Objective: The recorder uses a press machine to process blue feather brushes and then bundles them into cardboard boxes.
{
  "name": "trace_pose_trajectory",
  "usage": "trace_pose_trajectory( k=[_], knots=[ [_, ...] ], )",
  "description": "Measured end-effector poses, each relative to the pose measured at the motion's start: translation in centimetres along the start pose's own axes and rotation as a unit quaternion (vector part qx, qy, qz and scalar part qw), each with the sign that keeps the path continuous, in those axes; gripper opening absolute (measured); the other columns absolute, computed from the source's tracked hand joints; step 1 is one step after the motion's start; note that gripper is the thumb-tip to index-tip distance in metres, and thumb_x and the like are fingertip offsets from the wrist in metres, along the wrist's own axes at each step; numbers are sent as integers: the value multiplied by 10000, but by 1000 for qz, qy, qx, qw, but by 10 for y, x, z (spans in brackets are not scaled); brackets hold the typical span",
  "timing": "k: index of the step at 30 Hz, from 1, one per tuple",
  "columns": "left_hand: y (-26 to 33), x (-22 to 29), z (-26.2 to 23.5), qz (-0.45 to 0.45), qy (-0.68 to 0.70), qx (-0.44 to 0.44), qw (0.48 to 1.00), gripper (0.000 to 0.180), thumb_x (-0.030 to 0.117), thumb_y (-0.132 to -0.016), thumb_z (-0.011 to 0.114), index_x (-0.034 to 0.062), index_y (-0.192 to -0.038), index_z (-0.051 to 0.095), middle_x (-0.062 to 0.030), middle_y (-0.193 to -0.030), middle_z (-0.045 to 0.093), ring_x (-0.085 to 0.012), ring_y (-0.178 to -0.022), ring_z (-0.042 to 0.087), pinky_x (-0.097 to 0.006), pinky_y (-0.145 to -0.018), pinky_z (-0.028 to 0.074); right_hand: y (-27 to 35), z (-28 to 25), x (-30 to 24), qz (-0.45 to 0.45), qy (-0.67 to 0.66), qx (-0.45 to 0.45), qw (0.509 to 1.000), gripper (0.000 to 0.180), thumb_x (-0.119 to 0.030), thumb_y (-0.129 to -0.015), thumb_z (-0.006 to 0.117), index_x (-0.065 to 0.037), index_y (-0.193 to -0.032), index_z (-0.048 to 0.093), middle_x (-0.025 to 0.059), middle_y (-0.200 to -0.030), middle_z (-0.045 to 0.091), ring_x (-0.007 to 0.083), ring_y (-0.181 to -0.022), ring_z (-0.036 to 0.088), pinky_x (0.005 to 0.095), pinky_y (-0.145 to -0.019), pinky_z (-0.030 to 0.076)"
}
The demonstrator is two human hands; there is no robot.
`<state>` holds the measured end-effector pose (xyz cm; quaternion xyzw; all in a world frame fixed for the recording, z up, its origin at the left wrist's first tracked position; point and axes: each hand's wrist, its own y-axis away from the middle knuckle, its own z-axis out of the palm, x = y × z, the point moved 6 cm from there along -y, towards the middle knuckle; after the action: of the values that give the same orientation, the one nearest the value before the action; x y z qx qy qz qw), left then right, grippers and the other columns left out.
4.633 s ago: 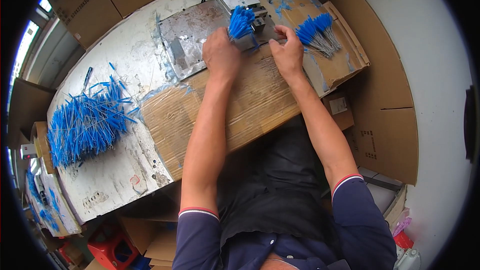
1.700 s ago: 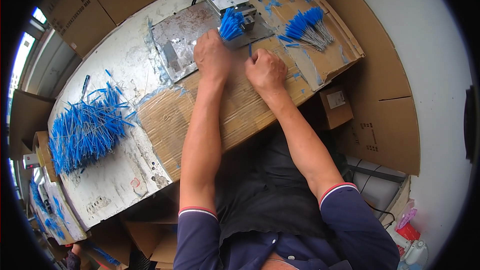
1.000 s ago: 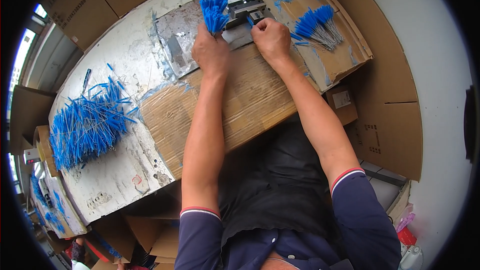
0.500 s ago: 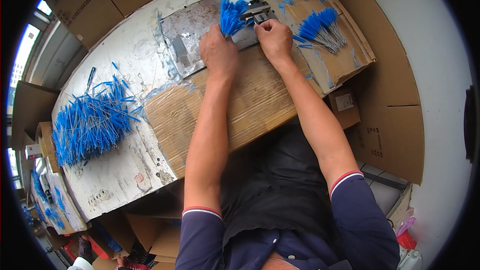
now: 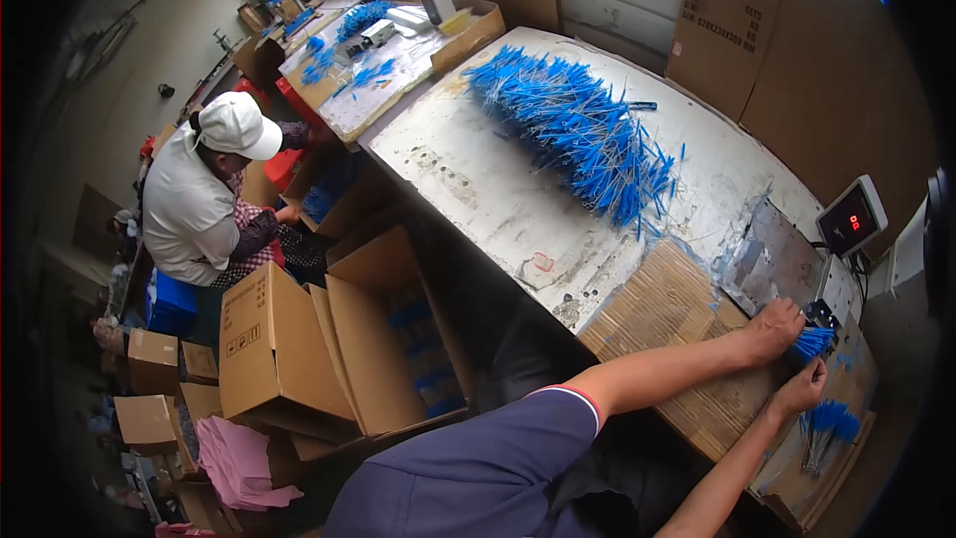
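At the right of the view, my left hand (image 5: pixel 772 331) is closed on a bundle of thin blue-tipped wire pieces (image 5: pixel 815 342), whose blue ends fan out past the fingers. My right hand (image 5: pixel 800 389) is just nearer, below the bundle, with its fingers pinched together; what they hold, if anything, is too small to make out. A small dark metal fixture (image 5: pixel 821 315) stands beyond the bundle, partly hidden. Another bunch of blue-tipped wires (image 5: pixel 829 428) lies on cardboard to the right of my right hand.
A large pile of blue-tipped wires (image 5: pixel 578 130) covers part of the white table (image 5: pixel 448 164). A display box with red digits (image 5: pixel 852 217) stands behind the fixture. Open cartons (image 5: pixel 289 349) fill the floor at left, where a co-worker in a white cap (image 5: pixel 214 189) sits bent over.
The view has swung far to the left, bringing the co-worker and cartons in and shifting my hands to the right side. My left hand still holds the bundle; my right hand has come nearer to me.
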<state>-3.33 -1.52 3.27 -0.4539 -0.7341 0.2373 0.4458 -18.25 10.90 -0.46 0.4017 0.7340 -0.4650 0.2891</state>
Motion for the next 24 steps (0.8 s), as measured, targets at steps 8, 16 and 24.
trace_pose_trajectory(
  k=[8,16,24],
  knots=[
    [-2,-7,22,-39,-7,-27,999,88,118,-824,569,79,-858,641,-125,-897,637,-312,-908,602,-417,-807,471,-1,-14,-12,3,-85,39,996,432,-397,-977,683,18,-1091,718,87,-988,735,169,-867,681,294,-715,537],
    [2,-30,5,-131,49,7,990,104,88,-834,571,64,-895,651,-157,-878,660,-353,-890,652,-447,-796,509,-40,-25,-48,27,-205,-60,976,530,-438,-1012,618,34,-1254,623,126,-1187,662,197,-1056,643,352,-883,560],
    [48,-7,-26,-231,381,-82,891,193,4,-810,625,91,-980,595,-58,-762,630,-213,-725,631,-349,-660,478,5,28,-157,-46,-222,-421,878,533,-427,-1098,398,32,-1222,639,119,-1137,663,200,-1039,615,350,-935,476]
  ],
)
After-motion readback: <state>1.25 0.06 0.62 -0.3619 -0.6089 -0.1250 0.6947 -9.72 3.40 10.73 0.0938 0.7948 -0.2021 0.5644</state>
